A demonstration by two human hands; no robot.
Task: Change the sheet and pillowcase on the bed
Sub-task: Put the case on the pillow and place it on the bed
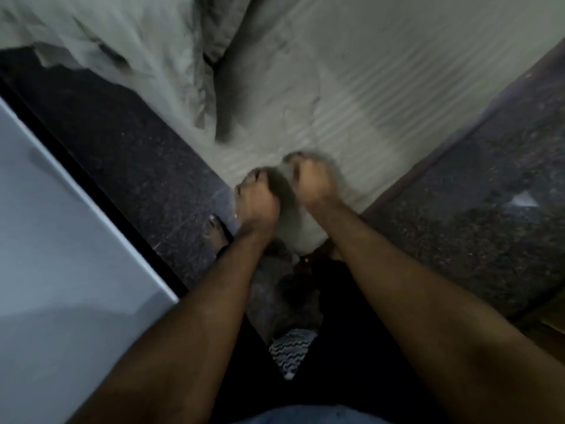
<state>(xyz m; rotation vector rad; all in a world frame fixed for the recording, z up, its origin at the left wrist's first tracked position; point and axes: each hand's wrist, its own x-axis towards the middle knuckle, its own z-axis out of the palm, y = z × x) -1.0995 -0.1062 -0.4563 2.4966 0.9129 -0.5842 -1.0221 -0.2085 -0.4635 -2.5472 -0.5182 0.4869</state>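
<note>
Down at the near corner of the bed, and worked there with both hands. Gripped the sheet with the left hand, fingers curled into the cloth right at the corner's left side. Clenched the right hand into the same cloth just beside it, a touch further onto the mattress. Blurred, both of them, so could not make out each finger.

Found the sheet spread across the mattress top, pale and faintly striped, creased near the corner. Saw a rumpled heap of bedding further up on the left, spilling over the bed's edge toward the dark speckled floor. Could not tell pillow from cover in that heap.

Judged the sheet light, limp and easy to bunch, no stiffness at all, likely to drag and snag on the mattress corner rather than slide. Best taken exactly there, at the corner, a fistful in each hand, and lifted up and over the corner rather than tugged flat. No risk of breakage, only of stretching a seam.

Also spotted a foot and a patterned cloth down below.
</note>
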